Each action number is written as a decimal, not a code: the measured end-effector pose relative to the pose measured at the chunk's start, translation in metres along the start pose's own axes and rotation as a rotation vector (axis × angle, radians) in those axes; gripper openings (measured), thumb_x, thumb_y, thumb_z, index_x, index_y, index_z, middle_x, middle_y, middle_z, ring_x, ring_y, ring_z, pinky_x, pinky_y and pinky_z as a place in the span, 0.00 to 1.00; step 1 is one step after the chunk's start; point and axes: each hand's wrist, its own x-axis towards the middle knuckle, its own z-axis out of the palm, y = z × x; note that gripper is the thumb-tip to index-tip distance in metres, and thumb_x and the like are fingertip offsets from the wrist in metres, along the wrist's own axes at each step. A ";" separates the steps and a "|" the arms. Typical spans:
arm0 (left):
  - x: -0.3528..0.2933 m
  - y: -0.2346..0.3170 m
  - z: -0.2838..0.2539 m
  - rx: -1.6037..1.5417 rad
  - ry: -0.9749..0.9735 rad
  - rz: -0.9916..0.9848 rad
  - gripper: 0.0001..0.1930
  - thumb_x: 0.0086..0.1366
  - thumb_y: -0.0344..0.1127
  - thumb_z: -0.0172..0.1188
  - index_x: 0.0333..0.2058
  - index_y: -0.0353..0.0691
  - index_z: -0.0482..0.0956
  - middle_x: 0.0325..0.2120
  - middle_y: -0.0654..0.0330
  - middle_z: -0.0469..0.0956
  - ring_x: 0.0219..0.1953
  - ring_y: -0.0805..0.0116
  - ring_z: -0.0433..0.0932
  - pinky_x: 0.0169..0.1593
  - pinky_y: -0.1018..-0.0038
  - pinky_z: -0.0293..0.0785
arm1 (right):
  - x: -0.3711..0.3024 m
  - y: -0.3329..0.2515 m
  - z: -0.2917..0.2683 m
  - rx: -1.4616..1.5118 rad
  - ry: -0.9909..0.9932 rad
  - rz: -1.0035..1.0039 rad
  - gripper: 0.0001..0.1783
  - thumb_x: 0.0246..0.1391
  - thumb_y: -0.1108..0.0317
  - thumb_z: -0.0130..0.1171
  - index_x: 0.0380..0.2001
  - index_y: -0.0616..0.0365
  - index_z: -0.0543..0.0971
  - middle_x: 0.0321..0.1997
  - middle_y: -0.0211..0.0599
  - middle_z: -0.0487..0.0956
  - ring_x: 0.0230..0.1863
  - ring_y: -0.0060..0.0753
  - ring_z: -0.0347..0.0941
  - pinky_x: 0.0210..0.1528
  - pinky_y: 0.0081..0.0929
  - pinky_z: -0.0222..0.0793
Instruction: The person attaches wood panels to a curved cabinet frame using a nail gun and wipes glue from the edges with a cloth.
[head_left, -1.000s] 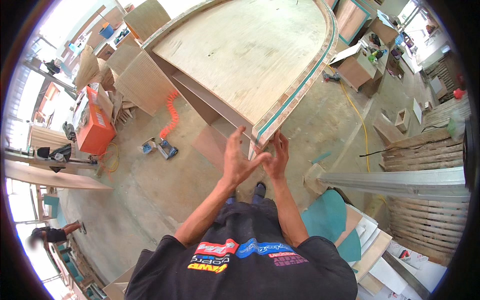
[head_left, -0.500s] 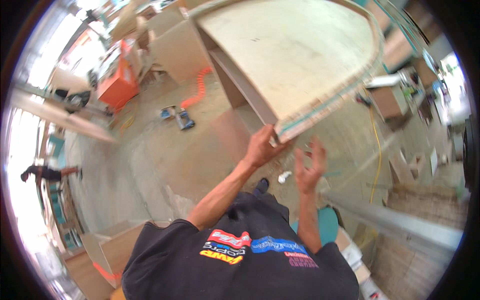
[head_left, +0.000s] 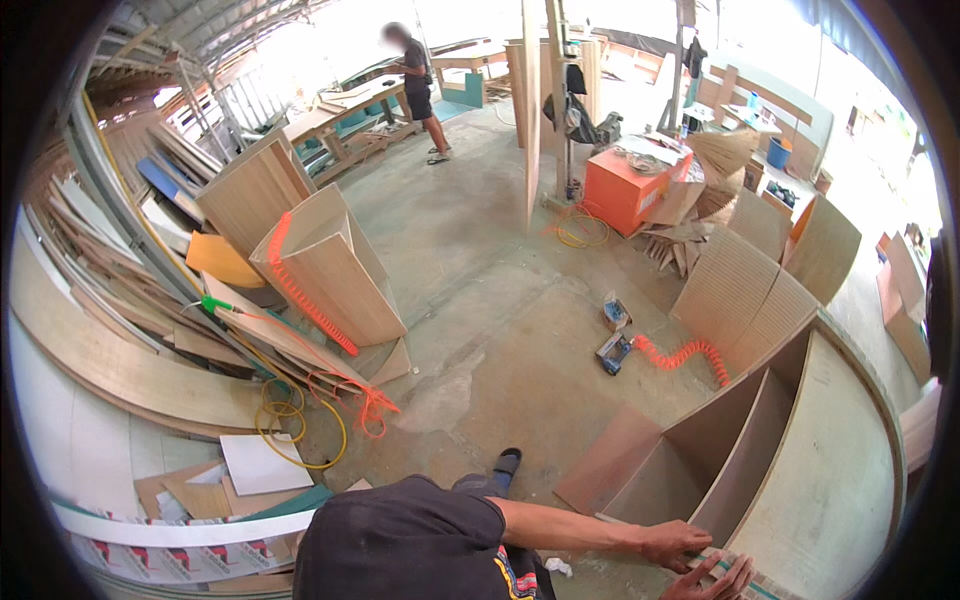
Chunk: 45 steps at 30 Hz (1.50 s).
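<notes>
A wooden cabinet point(head_left: 840, 450) with a pale panel, a curved rim and open compartments stands at the lower right. My left hand point(head_left: 672, 541) is closed around its near corner, the arm stretched out to the right. Just below it, my right hand point(head_left: 708, 582) rests on the cabinet's layered edge, thumb and fingers apart; part of this hand is cut off by the lower border. A thin teal line runs along that edge. No tool shows in either hand.
A blue nail gun point(head_left: 613, 353) lies on the floor, joined to a coiled orange air hose point(head_left: 690, 357). Box-like wooden cabinets point(head_left: 335, 265) stand left. Wood strips point(head_left: 120, 320) are stacked along that side. An orange box point(head_left: 632, 190) stands farther back; a person point(head_left: 415, 80) is at the far bench.
My view has swung left, so the cabinet now sits at the lower right. My right hand, raised off the cabinet before, now touches its edge. My left hand keeps to the corner.
</notes>
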 end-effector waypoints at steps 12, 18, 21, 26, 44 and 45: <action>0.005 0.019 -0.004 -0.016 0.014 0.014 0.23 0.54 0.42 0.69 0.38 0.34 0.67 0.33 0.46 0.72 0.37 0.41 0.75 0.37 0.53 0.73 | -0.007 -0.003 -0.036 -0.017 -0.075 0.038 0.36 0.50 0.44 0.73 0.52 0.63 0.80 0.55 0.52 0.79 0.58 0.58 0.72 0.61 0.54 0.67; 0.002 0.020 -0.005 -0.060 -0.008 -0.049 0.25 0.53 0.43 0.70 0.41 0.33 0.68 0.32 0.44 0.73 0.37 0.38 0.76 0.38 0.51 0.73 | -0.013 -0.010 -0.035 -0.061 -0.101 0.044 0.38 0.51 0.43 0.71 0.54 0.64 0.78 0.55 0.53 0.78 0.59 0.60 0.71 0.60 0.54 0.68; -0.001 0.017 0.000 -0.066 -0.028 -0.065 0.28 0.51 0.44 0.71 0.42 0.32 0.69 0.33 0.44 0.74 0.38 0.37 0.76 0.40 0.51 0.73 | -0.018 -0.003 -0.039 -0.097 -0.149 0.038 0.37 0.52 0.43 0.71 0.54 0.64 0.78 0.56 0.53 0.78 0.59 0.60 0.71 0.61 0.54 0.67; 0.005 0.016 0.008 -0.033 -0.041 -0.027 0.26 0.53 0.42 0.70 0.43 0.35 0.67 0.36 0.47 0.73 0.42 0.40 0.76 0.40 0.52 0.74 | -0.014 0.012 -0.038 -0.021 -0.214 -0.001 0.39 0.52 0.42 0.70 0.55 0.64 0.77 0.57 0.53 0.77 0.60 0.60 0.71 0.63 0.55 0.65; 0.008 0.015 -0.015 -0.051 -0.103 -0.052 0.23 0.58 0.47 0.68 0.41 0.38 0.70 0.35 0.50 0.77 0.36 0.42 0.79 0.37 0.53 0.75 | -0.026 -0.009 -0.030 -0.130 -0.258 0.274 0.34 0.58 0.62 0.66 0.64 0.62 0.68 0.69 0.49 0.67 0.73 0.56 0.57 0.73 0.51 0.54; 0.007 0.013 -0.014 -0.039 -0.083 -0.034 0.22 0.58 0.47 0.68 0.40 0.38 0.69 0.34 0.50 0.77 0.35 0.42 0.79 0.37 0.52 0.75 | -0.028 -0.011 -0.029 -0.111 -0.216 0.289 0.36 0.58 0.61 0.66 0.65 0.62 0.66 0.70 0.49 0.66 0.74 0.56 0.56 0.73 0.50 0.54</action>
